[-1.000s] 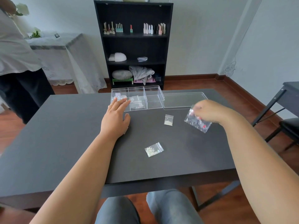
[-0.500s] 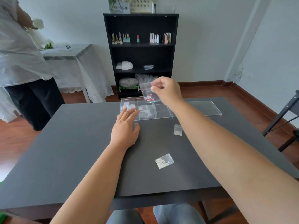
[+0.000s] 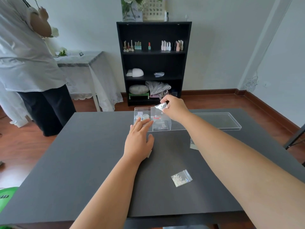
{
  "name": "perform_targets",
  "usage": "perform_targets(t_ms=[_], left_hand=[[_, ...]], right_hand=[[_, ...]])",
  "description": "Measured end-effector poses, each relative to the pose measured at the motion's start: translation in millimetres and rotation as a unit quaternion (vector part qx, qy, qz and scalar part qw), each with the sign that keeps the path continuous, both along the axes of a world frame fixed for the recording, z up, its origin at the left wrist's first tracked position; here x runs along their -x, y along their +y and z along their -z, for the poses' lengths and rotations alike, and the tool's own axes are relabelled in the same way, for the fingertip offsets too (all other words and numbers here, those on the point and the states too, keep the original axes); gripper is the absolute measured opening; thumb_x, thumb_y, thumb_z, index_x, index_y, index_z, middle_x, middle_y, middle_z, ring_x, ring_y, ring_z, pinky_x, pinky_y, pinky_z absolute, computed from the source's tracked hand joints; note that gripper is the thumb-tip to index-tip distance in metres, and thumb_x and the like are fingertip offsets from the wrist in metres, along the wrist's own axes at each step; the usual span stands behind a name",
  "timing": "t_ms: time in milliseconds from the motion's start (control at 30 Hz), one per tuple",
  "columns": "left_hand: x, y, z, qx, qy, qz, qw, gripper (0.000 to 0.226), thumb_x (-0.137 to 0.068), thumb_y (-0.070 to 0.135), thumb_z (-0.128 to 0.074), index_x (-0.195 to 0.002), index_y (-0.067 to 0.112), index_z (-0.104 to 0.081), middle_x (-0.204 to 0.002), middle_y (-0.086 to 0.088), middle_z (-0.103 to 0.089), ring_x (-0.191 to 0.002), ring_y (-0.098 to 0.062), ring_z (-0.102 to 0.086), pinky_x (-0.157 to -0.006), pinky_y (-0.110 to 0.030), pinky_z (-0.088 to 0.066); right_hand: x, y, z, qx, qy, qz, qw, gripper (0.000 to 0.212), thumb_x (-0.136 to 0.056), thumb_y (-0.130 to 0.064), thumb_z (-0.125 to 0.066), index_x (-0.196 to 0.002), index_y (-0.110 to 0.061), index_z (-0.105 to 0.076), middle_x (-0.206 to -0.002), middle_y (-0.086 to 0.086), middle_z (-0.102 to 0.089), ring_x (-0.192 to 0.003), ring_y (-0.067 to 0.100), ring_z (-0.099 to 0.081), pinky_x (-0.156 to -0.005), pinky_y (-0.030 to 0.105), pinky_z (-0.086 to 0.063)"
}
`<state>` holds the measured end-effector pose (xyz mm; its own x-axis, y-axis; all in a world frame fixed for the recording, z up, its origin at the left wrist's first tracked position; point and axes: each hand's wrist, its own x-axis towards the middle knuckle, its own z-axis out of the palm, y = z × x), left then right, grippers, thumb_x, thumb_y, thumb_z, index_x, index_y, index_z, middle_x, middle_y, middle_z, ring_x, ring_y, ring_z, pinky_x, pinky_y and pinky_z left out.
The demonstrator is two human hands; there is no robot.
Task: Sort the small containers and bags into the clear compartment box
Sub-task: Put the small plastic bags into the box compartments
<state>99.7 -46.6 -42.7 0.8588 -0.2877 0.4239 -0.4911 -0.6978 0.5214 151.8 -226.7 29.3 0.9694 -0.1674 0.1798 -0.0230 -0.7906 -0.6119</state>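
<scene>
The clear compartment box (image 3: 136, 111) stands at the far middle of the dark table (image 3: 82, 162). Its left compartment holds small round containers (image 3: 143, 116), and a bag (image 3: 159, 128) lies in a front compartment. My right hand (image 3: 174, 107) is over the box, pinching the top of a clear bag of red beads (image 3: 156, 117) that hangs into the middle compartment. Lying flat on the table, my left hand (image 3: 138, 141) touches the box's front left with its fingertips. A bag of white bits (image 3: 181, 178) lies near me. Another small bag (image 3: 192, 145) is partly hidden by my right forearm.
The box's clear lid (image 3: 219, 120) lies right of the box. A person (image 3: 28, 63) stands at the table's far left corner. Behind the table are a black shelf (image 3: 154, 63) and a cloth-covered side table (image 3: 85, 63). A dark frame (image 3: 295, 138) juts in at right.
My right hand has carried the red-bead bag from the table's right side to above the box and lowered it into the middle compartment. My left hand has stayed put.
</scene>
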Motion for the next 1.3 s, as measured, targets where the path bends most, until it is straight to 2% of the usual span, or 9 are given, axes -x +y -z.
perform_targets(t_ms=[100, 267, 533, 700, 900, 1033, 1167, 1233, 1300], left_hand=[[-0.7, 0.3, -0.7, 0.0, 0.006, 0.001, 1.0, 0.05, -0.093, 0.018, -0.049, -0.142, 0.028, -0.043, -0.15, 0.009, -0.037, -0.146, -0.013, -0.011, -0.116, -0.035, -0.003], [-0.8, 0.1, -0.3, 0.007, 0.004, 0.004, 1.0, 0.05, -0.092, 0.016, -0.05, -0.14, 0.026, -0.045, -0.149, 0.008, -0.039, -0.146, -0.015, -0.013, -0.117, -0.038, -0.006], [-0.1, 0.2, -0.6, 0.009, 0.006, 0.005, 1.0, 0.05, -0.091, 0.016, -0.05, -0.14, 0.026, -0.045, -0.148, 0.009, -0.039, -0.146, -0.014, -0.012, -0.118, -0.041, -0.008], [-0.6, 0.0, -2.0, 0.004, 0.011, 0.003, 1.0, 0.05, -0.092, 0.017, -0.05, -0.14, 0.028, -0.045, -0.149, 0.009, -0.038, -0.146, -0.013, -0.012, -0.118, -0.04, -0.007], [1.1, 0.5, -3.7, -0.002, 0.016, 0.003, 1.0, 0.049, -0.093, 0.018, -0.05, -0.141, 0.028, -0.043, -0.15, 0.009, -0.037, -0.147, -0.013, -0.011, -0.118, -0.041, -0.008], [1.3, 0.5, -4.9, -0.004, 0.022, 0.004, 1.0, 0.049, -0.094, 0.019, -0.05, -0.141, 0.029, -0.042, -0.151, 0.009, -0.036, -0.147, -0.013, -0.011, -0.119, -0.042, -0.008], [1.2, 0.4, -5.0, 0.001, 0.026, 0.005, 1.0, 0.049, -0.093, 0.018, -0.049, -0.141, 0.028, -0.043, -0.151, 0.009, -0.036, -0.147, -0.013, -0.011, -0.12, -0.043, -0.009], [1.2, 0.7, -4.3, -0.001, 0.024, 0.005, 1.0, 0.049, -0.093, 0.018, -0.049, -0.141, 0.028, -0.044, -0.15, 0.009, -0.037, -0.146, -0.013, -0.011, -0.119, -0.041, -0.009], [1.2, 0.5, -3.6, 0.001, 0.022, 0.004, 1.0, 0.049, -0.092, 0.017, -0.049, -0.14, 0.028, -0.045, -0.15, 0.009, -0.038, -0.146, -0.013, -0.011, -0.12, -0.042, -0.01]], right_hand=[[-1.9, -0.2, 1.5, 0.061, 0.035, -0.031, 0.997, 0.034, -0.086, -0.006, -0.058, -0.113, -0.028, -0.058, -0.088, 0.001, -0.057, -0.079, 0.023, -0.061, -0.075, 0.042, -0.054], [-5.4, 3.8, 5.9, 0.108, 0.046, -0.038, 0.992, 0.033, -0.086, -0.006, -0.058, -0.111, -0.027, -0.06, -0.105, 0.006, -0.058, -0.081, 0.024, -0.059, -0.056, 0.027, -0.037], [-5.3, 6.6, -0.4, 0.23, 0.051, -0.063, 0.97, 0.019, -0.089, -0.02, -0.067, -0.107, -0.026, -0.068, -0.115, 0.003, -0.059, -0.099, 0.022, -0.054, -0.072, 0.031, -0.041], [-4.7, 11.4, -8.7, 0.228, 0.077, -0.061, 0.969, 0.017, -0.085, -0.028, -0.064, -0.098, -0.034, -0.073, -0.124, 0.001, -0.048, -0.116, 0.027, -0.04, -0.092, 0.04, -0.037], [-5.9, 13.5, -11.0, 0.196, 0.145, -0.076, 0.967, 0.007, -0.08, -0.04, -0.075, -0.085, -0.036, -0.075, -0.093, -0.014, -0.063, -0.113, 0.022, -0.049, -0.085, 0.037, -0.031], [-11.7, 15.9, -8.5, 0.235, 0.164, -0.067, 0.956, 0.014, -0.074, -0.042, -0.081, -0.086, -0.037, -0.078, -0.105, -0.008, -0.066, -0.106, 0.02, -0.04, -0.082, 0.035, -0.028], [-19.6, 12.8, -3.0, 0.231, 0.215, -0.068, 0.946, 0.012, -0.063, -0.053, -0.084, -0.064, -0.05, -0.072, -0.105, -0.004, -0.059, -0.106, 0.025, -0.036, -0.091, 0.043, -0.039], [-22.4, 9.7, -1.0, 0.237, 0.211, -0.079, 0.945, 0.009, -0.065, -0.054, -0.079, -0.065, -0.055, -0.07, -0.104, -0.006, -0.06, -0.108, 0.026, -0.038, -0.095, 0.048, -0.039], [-17.9, 7.3, -3.7, 0.225, 0.169, -0.093, 0.955, 0.009, -0.076, -0.046, -0.072, -0.068, -0.046, -0.072, -0.098, -0.008, -0.064, -0.109, 0.024, -0.04, -0.094, 0.045, -0.034]])
